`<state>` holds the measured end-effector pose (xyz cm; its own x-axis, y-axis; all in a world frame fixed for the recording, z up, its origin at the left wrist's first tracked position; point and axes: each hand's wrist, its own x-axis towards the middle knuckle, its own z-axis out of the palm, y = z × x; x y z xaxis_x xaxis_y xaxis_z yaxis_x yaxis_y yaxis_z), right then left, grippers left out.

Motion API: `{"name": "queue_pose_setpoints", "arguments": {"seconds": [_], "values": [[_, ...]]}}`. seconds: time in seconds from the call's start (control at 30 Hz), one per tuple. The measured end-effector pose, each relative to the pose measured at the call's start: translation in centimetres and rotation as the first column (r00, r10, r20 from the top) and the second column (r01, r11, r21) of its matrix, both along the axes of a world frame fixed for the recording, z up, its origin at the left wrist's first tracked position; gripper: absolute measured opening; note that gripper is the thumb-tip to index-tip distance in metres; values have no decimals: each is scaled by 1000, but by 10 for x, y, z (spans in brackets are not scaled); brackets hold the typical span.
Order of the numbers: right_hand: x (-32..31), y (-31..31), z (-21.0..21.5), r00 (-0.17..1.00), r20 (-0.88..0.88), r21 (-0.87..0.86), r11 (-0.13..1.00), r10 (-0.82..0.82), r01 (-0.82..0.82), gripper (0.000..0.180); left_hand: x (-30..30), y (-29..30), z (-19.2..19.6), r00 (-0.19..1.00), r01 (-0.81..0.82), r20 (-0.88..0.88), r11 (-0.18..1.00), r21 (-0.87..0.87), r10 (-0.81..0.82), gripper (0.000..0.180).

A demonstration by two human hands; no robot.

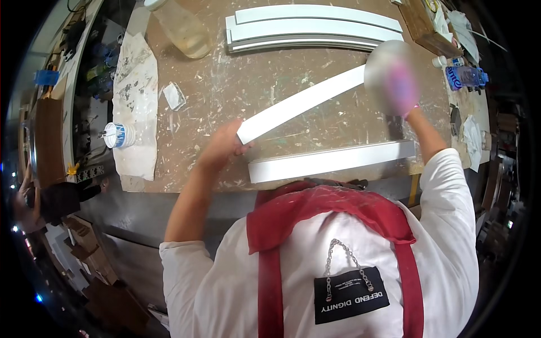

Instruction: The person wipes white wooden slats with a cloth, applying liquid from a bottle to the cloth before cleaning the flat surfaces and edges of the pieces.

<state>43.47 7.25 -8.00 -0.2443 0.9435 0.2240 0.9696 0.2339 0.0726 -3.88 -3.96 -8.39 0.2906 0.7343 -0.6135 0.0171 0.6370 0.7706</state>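
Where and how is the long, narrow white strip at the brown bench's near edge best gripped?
Grip the long, narrow white strip by its left end, probably from the left, pinching across its long edges: it lies left to right, and that end is uncovered near the bare left hand. The right end lies close to the right forearm.

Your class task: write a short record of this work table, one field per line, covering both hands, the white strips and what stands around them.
Left hand: gripping the near, left end of the slanting white strip
Right hand: at that strip's far, right end; blurred and pink-covered, grip unclear
Near edge: second white strip, lying roughly along the table edge
Far side: stacked white strips
Left side: pale jar; white tub
Right side: wooden box; plastic bottle
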Motion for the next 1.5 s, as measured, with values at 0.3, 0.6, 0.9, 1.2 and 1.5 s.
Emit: {"name": "queue_pose_setpoints", "arguments": {"seconds": [0.3,0.6,0.9,1.2,1.5], "values": [[161,-40,-44,866,-459,-91,980,-198,175,42,-6,6,16,951,122,-296,989,89,-90,36],[108,-41,-2,920,-199,-126,940,-337,317,38,31,51,55,597,662,-800,596,454,-54,38],[122,-39,-38,924,-310,120,955,-223,271,36,98,38,41,434,871,-874,148,469,218,45],[99,-51,8,868,-292,-148,916,-402,374,31,138,22,49,479,837,-877,289,465,23,55],[101,-47,-7,870,-311,-50,921,-382,386,28,134,17,63,491,833,-868,333,442,-78,51]]}}
